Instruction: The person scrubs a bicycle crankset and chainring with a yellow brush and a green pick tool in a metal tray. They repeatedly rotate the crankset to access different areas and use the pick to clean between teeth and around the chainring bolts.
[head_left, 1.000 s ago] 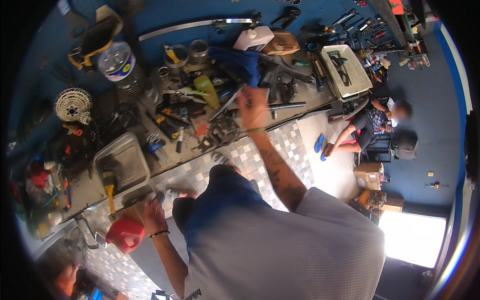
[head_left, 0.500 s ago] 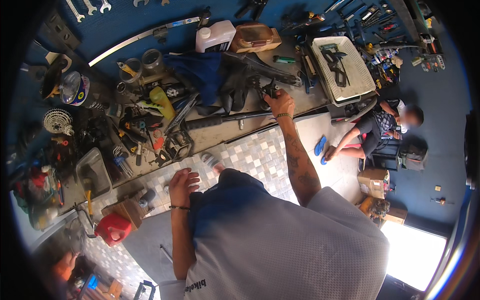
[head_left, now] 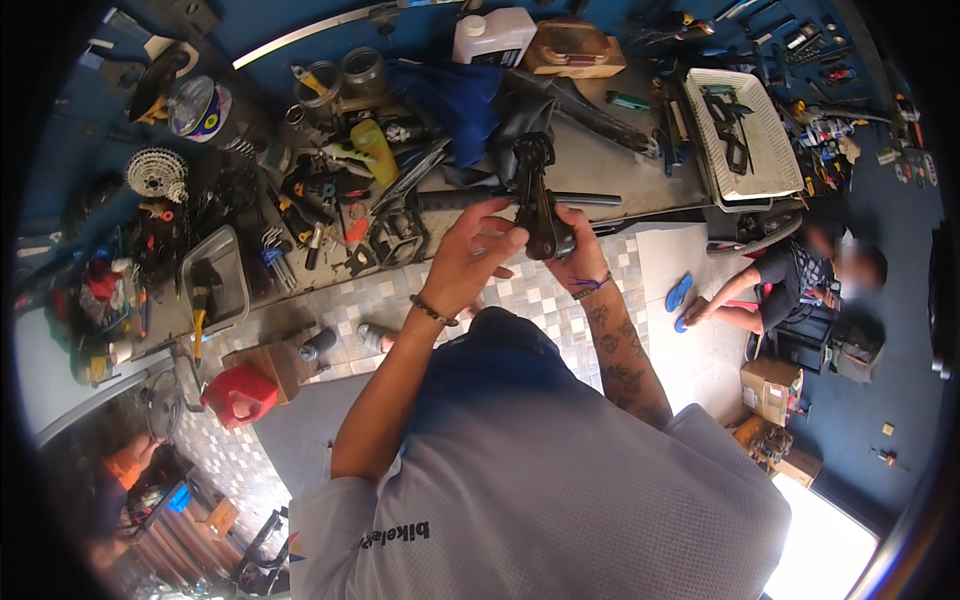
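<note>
In front of the bench edge, my right hand (head_left: 580, 255) grips a black bicycle rear derailleur (head_left: 537, 200). The derailleur is upright, its long cage pointing away from me and its body in the palm. My left hand (head_left: 472, 255) is just left of it, fingers apart and curved, the tips close beside the derailleur; whether they touch it I cannot tell. Beyond the hands, a bar with a black grip and a silver end (head_left: 590, 199) lies along the bench, partly hidden behind the derailleur. A blue cloth (head_left: 450, 105) is bunched further back.
The workbench (head_left: 655, 190) carries a white basket (head_left: 780, 185) at right, a white jug (head_left: 493, 38) at the back, and a cassette (head_left: 157, 174) among tools at left. A grey tray (head_left: 216, 280) sits near the left edge. A person (head_left: 790, 275) sits at right.
My right hand has lifted the derailleur off the bench and brought it nearer me. My left hand has risen from below the bench edge to beside it. The view has shifted.
</note>
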{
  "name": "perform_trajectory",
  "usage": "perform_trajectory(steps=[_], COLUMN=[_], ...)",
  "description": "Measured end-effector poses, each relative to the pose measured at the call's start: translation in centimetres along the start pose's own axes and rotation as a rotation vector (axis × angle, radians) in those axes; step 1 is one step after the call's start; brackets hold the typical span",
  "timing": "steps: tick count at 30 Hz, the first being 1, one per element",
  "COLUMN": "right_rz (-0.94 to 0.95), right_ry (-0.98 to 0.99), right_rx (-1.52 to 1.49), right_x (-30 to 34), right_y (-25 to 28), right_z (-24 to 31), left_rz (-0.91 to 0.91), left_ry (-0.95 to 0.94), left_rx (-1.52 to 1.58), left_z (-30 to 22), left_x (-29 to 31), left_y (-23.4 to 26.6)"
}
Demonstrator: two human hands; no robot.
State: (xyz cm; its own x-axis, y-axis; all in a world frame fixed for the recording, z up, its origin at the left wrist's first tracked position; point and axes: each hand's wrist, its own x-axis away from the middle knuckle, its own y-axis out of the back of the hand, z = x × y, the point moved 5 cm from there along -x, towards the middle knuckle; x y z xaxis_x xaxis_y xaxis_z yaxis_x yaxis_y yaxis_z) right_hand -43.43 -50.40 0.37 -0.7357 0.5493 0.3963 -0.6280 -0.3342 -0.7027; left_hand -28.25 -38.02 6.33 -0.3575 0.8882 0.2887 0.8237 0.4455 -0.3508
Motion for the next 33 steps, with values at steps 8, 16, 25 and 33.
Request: perform_trajectory(steps=[8, 16, 25, 33], right_rz=[0.195, 0.224, 0.243, 0.18], right_ry=[-0.099, -0.105, -0.119, -0.151], right_rx=[-0.04, -0.198, -0.055, 0.074], right_x=[0.8, 1.5, 0.2, -1.1], right_y=[-3.4, -5.7, -4.9, -4.6], right_z=[-4.0, -4.3, -4.5, -5.8], left_rz=[-0.048, -0.041, -0.197, -0.255], left_ry=[-0.094, -0.086, -0.121, -0.175], left_rx=[-0.142, 0.109, 0.054, 0.169], left_z=[-1.6, -1.8, -1.1, -0.1], left_x=[2.6, 4.0, 4.3, 5.2], left_y=[2.4, 3.4, 4.0, 6.0])
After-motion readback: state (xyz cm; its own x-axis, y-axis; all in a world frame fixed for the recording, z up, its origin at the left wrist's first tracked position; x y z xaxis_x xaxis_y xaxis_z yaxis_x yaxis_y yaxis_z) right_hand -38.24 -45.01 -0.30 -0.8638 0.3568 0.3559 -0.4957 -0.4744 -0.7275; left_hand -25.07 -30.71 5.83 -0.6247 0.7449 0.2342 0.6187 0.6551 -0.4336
